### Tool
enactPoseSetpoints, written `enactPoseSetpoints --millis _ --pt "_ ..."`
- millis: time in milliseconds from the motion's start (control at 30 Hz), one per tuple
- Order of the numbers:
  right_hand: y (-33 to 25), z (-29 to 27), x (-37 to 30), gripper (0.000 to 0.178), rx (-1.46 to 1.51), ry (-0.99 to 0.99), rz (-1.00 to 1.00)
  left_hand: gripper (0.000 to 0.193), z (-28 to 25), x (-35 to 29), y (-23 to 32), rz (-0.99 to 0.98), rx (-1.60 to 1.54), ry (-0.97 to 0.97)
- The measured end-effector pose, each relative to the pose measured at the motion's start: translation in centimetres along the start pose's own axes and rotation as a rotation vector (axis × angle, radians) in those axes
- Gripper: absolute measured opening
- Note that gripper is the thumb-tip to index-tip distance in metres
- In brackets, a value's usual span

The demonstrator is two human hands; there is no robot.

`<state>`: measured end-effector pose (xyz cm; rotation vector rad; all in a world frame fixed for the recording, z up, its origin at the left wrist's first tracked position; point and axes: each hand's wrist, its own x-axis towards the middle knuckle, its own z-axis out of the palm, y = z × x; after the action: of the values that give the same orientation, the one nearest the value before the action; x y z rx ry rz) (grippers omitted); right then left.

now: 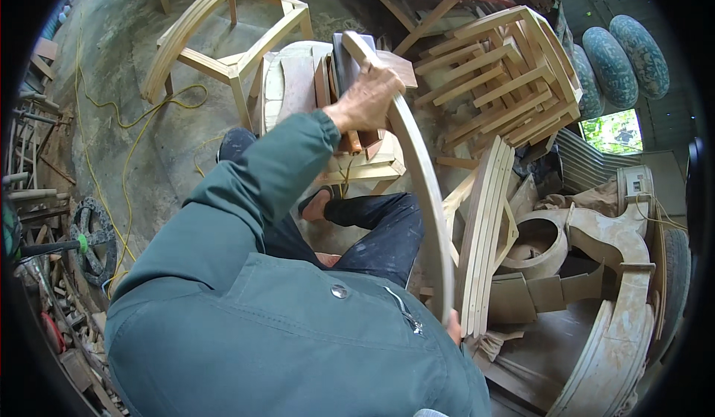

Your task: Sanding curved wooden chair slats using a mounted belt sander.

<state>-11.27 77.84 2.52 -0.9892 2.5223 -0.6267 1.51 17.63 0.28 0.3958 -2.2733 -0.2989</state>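
Observation:
A long curved wooden piece (421,163) runs from above the low work stand down along my right side. My left hand (369,96) is closed around its upper part, knuckles facing up. Only a little of my right hand (453,327) shows, against the lower end of the same piece; the rest is hidden by my jacket. Just under the left hand is a low stand (365,169) with a grey and reddish-brown box-shaped block on it. The tip of the curved piece crosses over this block.
A curved wooden frame on legs (253,44) stands at the far left. Slatted wooden frames (506,81) are stacked at the far right. Close by on the right are more curved wooden strips (484,238) and a dusty carved frame (629,268). A yellow cord (126,171) trails over the concrete floor.

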Motion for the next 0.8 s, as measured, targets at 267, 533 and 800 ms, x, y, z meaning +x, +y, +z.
enactPoseSetpoints --millis 267,533,800 --pt "-3.4 -14.5 -6.5 0.022 0.025 0.166 0.201 0.084 3.6 -3.3 13.9 -0.570 -0.439 0.640" --pt "14.8 -4.9 -9.2 0.028 0.429 -0.586 0.435 0.040 2.7 -4.3 14.0 -0.970 -2.128 0.647" --pt "15.1 -2.5 -5.8 0.025 0.688 -0.727 0.578 0.040 -2.9 -2.2 13.0 -0.781 -1.582 0.464"
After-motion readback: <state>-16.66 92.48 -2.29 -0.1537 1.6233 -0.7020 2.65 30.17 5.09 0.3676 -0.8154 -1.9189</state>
